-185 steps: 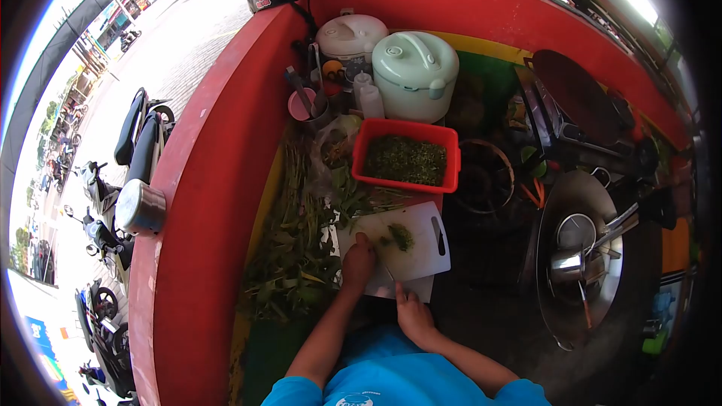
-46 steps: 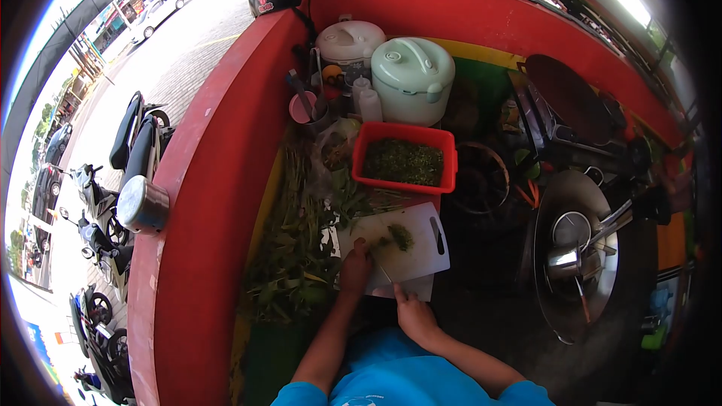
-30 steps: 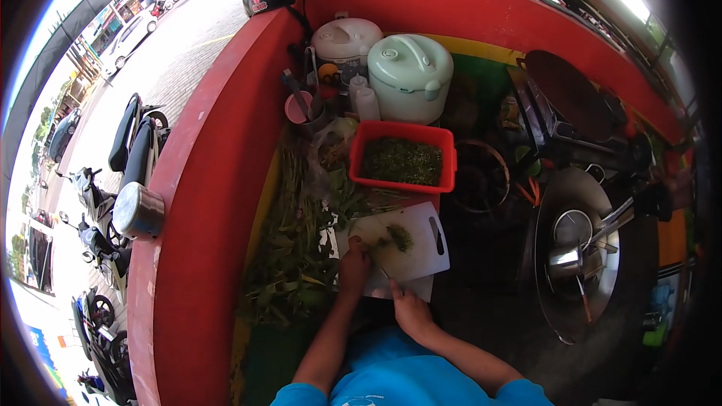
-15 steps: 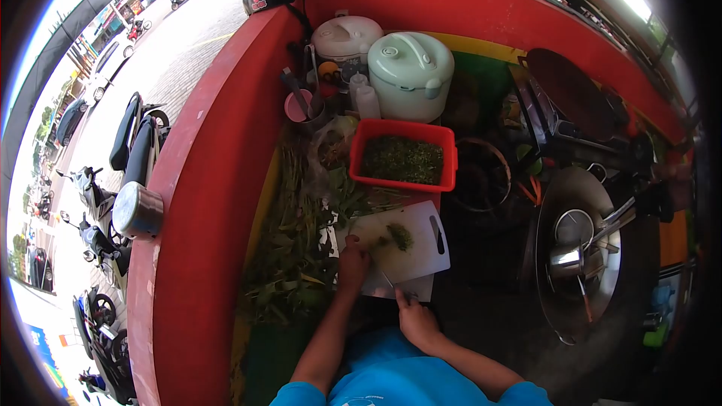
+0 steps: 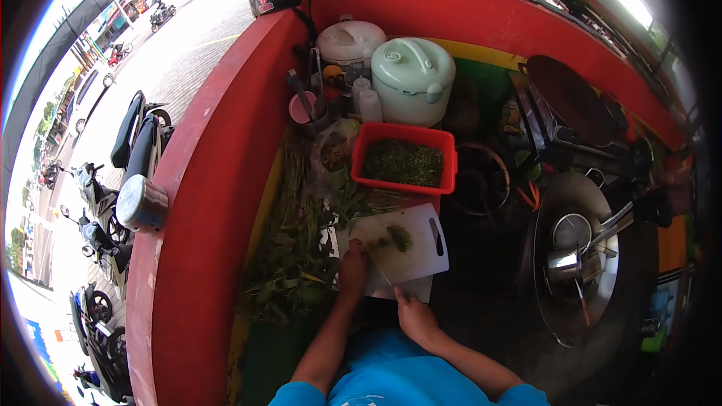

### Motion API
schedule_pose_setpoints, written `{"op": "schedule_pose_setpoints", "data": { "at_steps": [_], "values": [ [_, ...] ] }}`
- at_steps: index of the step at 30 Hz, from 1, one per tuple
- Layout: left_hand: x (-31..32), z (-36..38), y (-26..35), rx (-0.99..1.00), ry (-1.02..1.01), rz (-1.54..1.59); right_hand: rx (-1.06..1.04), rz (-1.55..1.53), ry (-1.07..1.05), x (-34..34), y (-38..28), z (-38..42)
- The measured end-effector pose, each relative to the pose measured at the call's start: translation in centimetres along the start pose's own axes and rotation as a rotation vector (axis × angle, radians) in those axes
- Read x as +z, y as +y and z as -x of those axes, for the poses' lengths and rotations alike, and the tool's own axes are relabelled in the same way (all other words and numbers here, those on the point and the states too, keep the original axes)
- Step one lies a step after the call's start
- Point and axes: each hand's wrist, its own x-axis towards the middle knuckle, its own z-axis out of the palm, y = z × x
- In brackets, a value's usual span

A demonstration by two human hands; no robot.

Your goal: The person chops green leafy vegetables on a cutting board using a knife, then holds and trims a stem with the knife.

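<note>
A white cutting board (image 5: 421, 256) with a dark handle slot lies in front of me, and a small heap of chopped greens (image 5: 399, 238) rests on it. My right hand (image 5: 416, 317) is closed round the handle of a knife (image 5: 386, 279), whose thin blade points up and left over the board's near edge. At the board's left edge is my left hand (image 5: 353, 267), its fingers curled in; whatever they hold is hidden. Left of that hand spread long leafy green stems (image 5: 289, 267). Beyond the board stands a red plastic tub (image 5: 361, 169) filled with chopped greens (image 5: 402, 162).
A mint-green rice cooker (image 5: 414, 79), squeeze bottles (image 5: 368, 105) and a pink cup (image 5: 301, 107) stand behind the tub. To the right are a burner ring (image 5: 481, 180) and a large wok (image 5: 553, 210) holding utensils. A red wall (image 5: 203, 203) borders the left, with a metal pot (image 5: 143, 204) on it.
My view has shifted slightly. Both hands stay almost in place, the knife still low at the board's near edge. Out on the street, a motorcycle appears farther left.
</note>
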Motion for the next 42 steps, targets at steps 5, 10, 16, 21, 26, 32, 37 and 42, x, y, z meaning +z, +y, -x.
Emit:
{"op": "schedule_pose_setpoints", "data": {
  "at_steps": [5, 10, 16, 21, 26, 32, 37, 42],
  "values": [
    [-0.4, 0.0, 0.6, -0.045, -0.030, 0.008, 0.030, 0.021, -0.030, 0.9, 0.5, 0.6],
    [-1.3, 0.4, 1.5, -0.011, -0.076, -0.082, 0.067, 0.069, -0.057, 0.9, -0.3, 0.1],
    [-0.2, 0.4, 0.0, 0.027, -0.077, -0.079, 0.045, 0.058, -0.021, 1.3, -0.1, -1.1],
    [-1.3, 0.4, 1.4, -0.064, -0.106, -0.071, 0.057, 0.006, -0.026, 0.4, 0.1, 0.2],
    [-1.2, 0.5, 1.1, -0.036, -0.082, -0.022, 0.019, 0.039, -0.003, 1.1, 0.2, 1.1],
    [-1.2, 0.2, 1.2, -0.028, -0.068, -0.074, 0.027, 0.104, -0.011, 1.8, 0.4, -0.4],
    [-0.7, 0.1, 0.5, -0.008, -0.065, -0.026, 0.049, 0.034, -0.013, 1.3, 0.0, -1.4],
    [-1.2, 0.1, 0.4, 0.000, -0.065, 0.008, 0.018, 0.019, 0.019, 0.4, -0.2, 0.2]
  ]
}}
